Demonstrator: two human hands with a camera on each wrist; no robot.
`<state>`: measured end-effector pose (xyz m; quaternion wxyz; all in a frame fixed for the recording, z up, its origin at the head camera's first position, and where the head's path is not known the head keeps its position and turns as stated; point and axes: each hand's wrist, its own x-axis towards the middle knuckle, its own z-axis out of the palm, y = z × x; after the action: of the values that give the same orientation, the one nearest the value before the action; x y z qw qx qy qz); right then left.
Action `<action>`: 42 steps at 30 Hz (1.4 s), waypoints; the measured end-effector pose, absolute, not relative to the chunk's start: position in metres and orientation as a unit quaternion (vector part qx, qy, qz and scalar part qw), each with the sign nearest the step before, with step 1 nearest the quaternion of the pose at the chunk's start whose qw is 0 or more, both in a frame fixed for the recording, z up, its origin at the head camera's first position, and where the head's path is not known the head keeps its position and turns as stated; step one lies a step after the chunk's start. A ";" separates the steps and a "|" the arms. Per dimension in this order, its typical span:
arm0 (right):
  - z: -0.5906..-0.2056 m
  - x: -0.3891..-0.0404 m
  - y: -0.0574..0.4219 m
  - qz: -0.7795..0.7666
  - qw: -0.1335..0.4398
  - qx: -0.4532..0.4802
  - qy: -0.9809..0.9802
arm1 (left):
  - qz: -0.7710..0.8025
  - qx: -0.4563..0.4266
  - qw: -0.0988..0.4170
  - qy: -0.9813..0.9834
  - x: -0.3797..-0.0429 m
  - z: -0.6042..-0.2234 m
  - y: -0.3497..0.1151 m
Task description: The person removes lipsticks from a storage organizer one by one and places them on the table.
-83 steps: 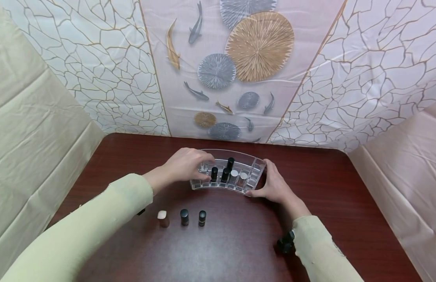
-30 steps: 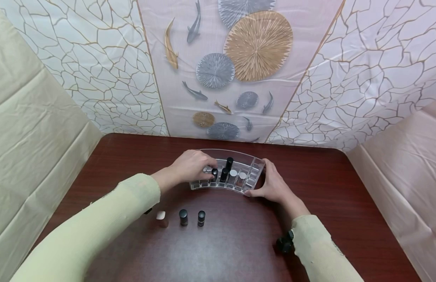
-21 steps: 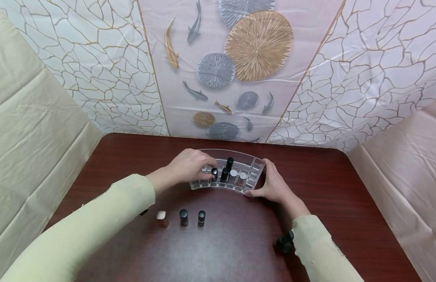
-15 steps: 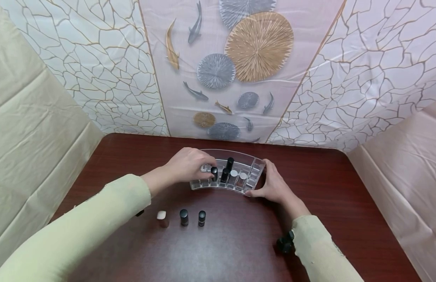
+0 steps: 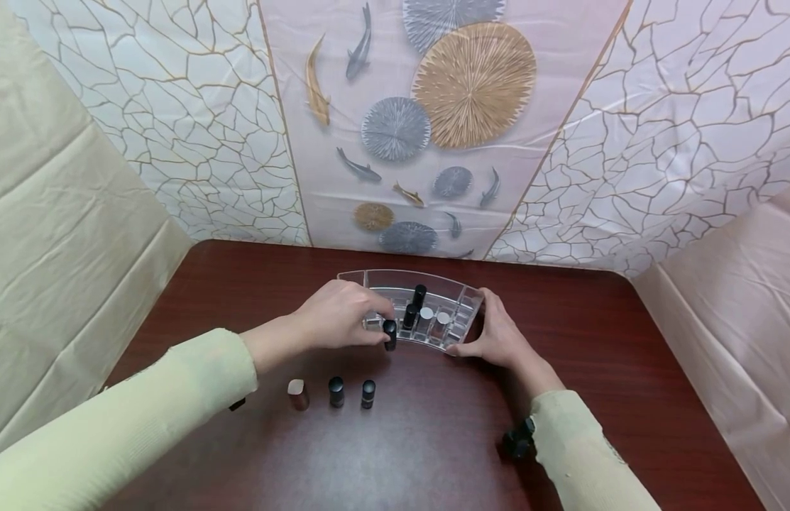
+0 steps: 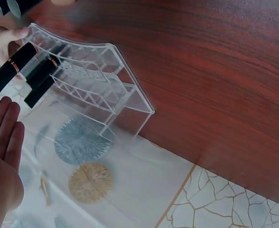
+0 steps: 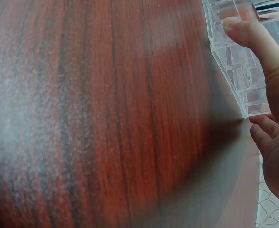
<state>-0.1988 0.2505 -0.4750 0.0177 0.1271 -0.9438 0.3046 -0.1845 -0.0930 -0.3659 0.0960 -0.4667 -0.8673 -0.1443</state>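
My left hand (image 5: 340,312) pinches a black lipstick tube (image 5: 390,341) between thumb and fingers, just in front of a clear curved lipstick organizer (image 5: 395,279). The left wrist view shows that lipstick with a gold band, apart from the organizer. Two black lipsticks (image 5: 410,317) and two tubes with pale tops (image 5: 426,314) stand in the organizer's compartments. At its right end my right hand (image 5: 500,337) grips the organizer, thumb on the front and fingers around the side. In the right wrist view, the thumb (image 7: 244,31) lies over the clear compartments.
Closer to the front of the dark wood table (image 5: 433,440) stand a brown tube with a pale top (image 5: 297,394), a black lipstick (image 5: 336,392) and a slimmer black lipstick (image 5: 368,394). A patterned cloth (image 5: 395,191) hangs behind the table.
My left hand has taken the black lipstick out of its organizer compartment and brought it toward the front. The right hand has kept its hold on the organizer.
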 end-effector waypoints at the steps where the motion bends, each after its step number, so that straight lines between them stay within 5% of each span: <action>1: -0.475 -0.199 0.251 0.305 0.018 0.127 -0.944 | -0.145 -0.467 0.096 -0.867 -0.183 -0.366 -0.093; 42: -0.475 -0.199 0.250 0.316 0.022 0.132 -0.939 | -0.126 -0.475 0.011 -0.871 -0.136 -0.395 -0.071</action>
<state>-0.1994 0.2503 -0.4753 0.0221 0.1325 -0.9394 0.3156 -0.1358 -0.0714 -0.3954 0.0106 -0.4750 -0.8708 -0.1261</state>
